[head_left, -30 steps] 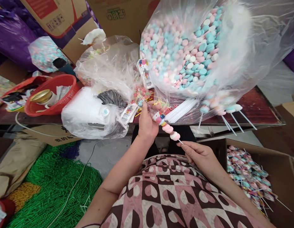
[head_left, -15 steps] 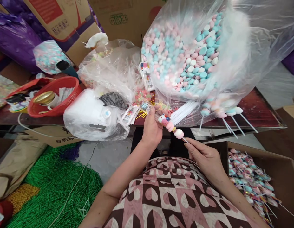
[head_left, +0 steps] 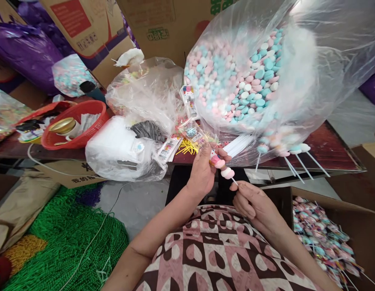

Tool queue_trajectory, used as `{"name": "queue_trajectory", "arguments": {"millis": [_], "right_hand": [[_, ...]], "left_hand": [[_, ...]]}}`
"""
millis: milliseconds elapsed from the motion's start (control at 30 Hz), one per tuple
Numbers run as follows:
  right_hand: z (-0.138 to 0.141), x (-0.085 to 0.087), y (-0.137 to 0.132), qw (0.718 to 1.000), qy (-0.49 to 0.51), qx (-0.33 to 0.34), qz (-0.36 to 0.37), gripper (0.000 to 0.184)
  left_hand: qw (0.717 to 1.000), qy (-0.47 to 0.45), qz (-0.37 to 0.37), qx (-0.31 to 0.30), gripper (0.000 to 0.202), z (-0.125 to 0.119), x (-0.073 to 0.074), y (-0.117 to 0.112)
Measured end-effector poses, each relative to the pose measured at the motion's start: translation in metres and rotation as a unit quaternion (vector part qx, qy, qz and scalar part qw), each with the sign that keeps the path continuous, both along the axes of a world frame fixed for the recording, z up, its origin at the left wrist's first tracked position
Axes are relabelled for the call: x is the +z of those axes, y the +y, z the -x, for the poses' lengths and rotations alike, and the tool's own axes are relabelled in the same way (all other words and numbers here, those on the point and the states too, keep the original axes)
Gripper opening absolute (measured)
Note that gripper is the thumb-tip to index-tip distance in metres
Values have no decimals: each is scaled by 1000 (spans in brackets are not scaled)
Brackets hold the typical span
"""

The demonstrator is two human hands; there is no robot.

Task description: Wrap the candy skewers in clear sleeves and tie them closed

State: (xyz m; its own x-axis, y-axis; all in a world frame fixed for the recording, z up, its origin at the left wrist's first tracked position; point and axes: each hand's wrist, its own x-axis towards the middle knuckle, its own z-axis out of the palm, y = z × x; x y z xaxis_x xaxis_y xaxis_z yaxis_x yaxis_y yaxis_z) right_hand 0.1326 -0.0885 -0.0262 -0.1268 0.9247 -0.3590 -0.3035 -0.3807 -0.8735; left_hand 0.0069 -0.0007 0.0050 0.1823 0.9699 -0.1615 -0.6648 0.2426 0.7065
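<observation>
Holding: the left hand (head_left: 202,173) was closed around the upper part of a marshmallow skewer (head_left: 221,166) and the clear wrapper sleeve (head_left: 195,133) at its top; the right hand (head_left: 254,204) pinched the bare stick end between thumb and fingertips.
Skewer axis: it ran from about 10 o'clock, up by the desk (head_left: 333,141) edge, down to 4 o'clock toward the lap.
Skewer from the hands: the sweets lay at 1 o'clock from the left hand and 10 o'clock from the right hand; the left hand was the nearer, touching them, while the right touched only the stick.
Big clear bag (head_left: 266,76): stood on the desk at 12 to 1 o'clock from the hands, full of pink, blue and white marshmallows.
Finished skewers (head_left: 292,147): lay at the bag's foot, sticks pointing to 4 o'clock over the desk edge.
Cardboard box (head_left: 354,214): at 3 to 4 o'clock below the desk, held wrapped sweets on sticks.
Red basket (head_left: 84,137): at 9 o'clock on the desk, held a gold-lidded jar (head_left: 63,125) and papers.
White bag (head_left: 117,149): just left of the hands; contents unclear.
</observation>
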Motion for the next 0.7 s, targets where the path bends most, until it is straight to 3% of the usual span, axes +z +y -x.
{"name": "queue_trajectory", "arguments": {"millis": [100,300,500,600,700], "right_hand": [[3,0,3,999,47,7,22,29],[6,-6,7,993,-110,-50,-8,39],[5,-9,7,961,-230,-104,-108,28],[5,-9,8,970,-198,-104,-96,30],[5,-9,8,985,-121,-104,-60,31]], "left_hand": [[1000,6,-17,-24,38,-1,-1,-4],[999,32,-19,-36,35,-4,-3,-5],[998,21,-14,-51,37,-4,-2,-4],[997,31,-27,-71,41,-3,-1,-7],[994,19,-30,-104,29,4,2,-6]]}}
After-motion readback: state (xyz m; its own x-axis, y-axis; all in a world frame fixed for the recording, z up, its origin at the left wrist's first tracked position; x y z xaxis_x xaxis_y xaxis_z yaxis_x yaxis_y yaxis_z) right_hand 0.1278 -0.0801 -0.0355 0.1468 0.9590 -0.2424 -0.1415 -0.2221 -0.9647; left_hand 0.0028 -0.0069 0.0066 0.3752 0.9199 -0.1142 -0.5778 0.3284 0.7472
